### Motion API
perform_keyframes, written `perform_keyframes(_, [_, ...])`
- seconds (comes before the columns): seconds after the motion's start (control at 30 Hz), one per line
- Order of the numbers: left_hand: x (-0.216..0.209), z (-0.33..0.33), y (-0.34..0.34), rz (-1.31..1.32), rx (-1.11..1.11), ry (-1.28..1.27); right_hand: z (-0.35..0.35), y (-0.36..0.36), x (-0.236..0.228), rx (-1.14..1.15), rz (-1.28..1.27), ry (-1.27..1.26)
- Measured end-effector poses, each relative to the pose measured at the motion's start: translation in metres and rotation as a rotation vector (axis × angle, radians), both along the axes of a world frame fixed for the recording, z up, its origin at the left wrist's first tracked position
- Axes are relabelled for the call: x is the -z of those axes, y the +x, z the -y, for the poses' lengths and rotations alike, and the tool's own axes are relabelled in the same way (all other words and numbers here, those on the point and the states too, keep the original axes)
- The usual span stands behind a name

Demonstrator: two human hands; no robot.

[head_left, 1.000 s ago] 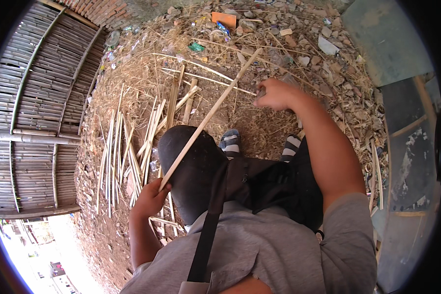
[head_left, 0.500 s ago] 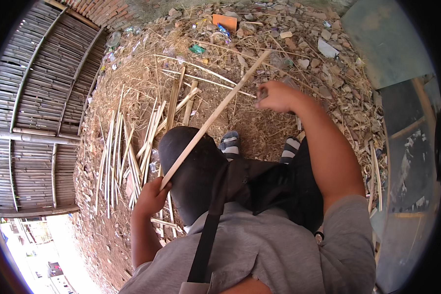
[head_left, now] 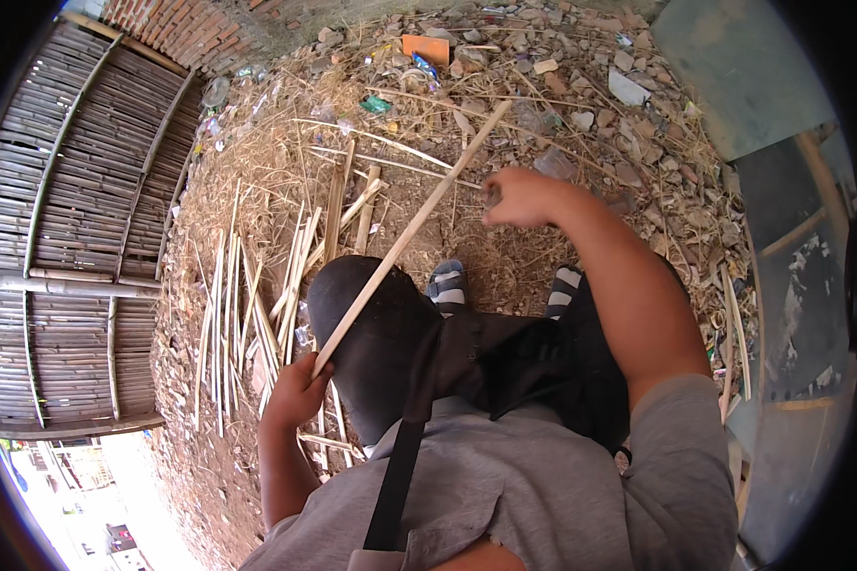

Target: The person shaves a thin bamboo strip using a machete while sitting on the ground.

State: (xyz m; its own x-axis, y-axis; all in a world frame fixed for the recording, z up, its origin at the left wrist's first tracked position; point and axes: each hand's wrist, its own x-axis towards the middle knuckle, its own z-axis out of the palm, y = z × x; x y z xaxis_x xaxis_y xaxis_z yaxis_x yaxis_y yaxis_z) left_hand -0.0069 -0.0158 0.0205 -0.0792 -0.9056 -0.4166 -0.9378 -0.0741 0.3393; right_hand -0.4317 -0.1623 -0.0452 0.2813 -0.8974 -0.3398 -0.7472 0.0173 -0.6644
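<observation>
A long, flat, pale strip of split bamboo or wood (head_left: 412, 235) is held near its lower end by the left hand (head_left: 295, 392), whose fingers and thumb are closed around it. The left forearm is kept low at the body's side, pointed nearly straight forward from the grey sleeve. The strip is slanted forward and to the right, passed over the black-clad left knee (head_left: 390, 328), and its far end is held up over the littered ground.

The bare right arm is stretched forward and angled inward, so that the right hand (head_left: 528, 197) is placed beyond the feet, just to the right of the strip's upper part. Its wrist is bent slightly and its fingers are curled toward the thumb, with a dark patch seen between them; whether anything is gripped there cannot be told. Contact with the strip is not shown.

Left of the knee, a loose pile of thin, pale split strips (head_left: 224, 328) is spread on the brown, straw-covered ground (head_left: 505, 257).
</observation>
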Motion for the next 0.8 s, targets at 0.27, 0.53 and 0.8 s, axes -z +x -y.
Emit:
perform_keyframes(0.27, [0.015,-0.005,0.013,-0.171,-0.048,0.009,-0.016,0.006,-0.048,-0.182,-0.153,-0.072])
perform_keyframes(0.53, [0.012,-0.003,0.009,-0.115,-0.052,0.03,-0.007,0.014,-0.022,0.048,-0.02,-0.169])
perform_keyframes(0.8, [0.016,-0.007,0.014,-0.145,-0.037,-0.022,-0.004,0.022,-0.007,-0.114,-0.029,-0.172])
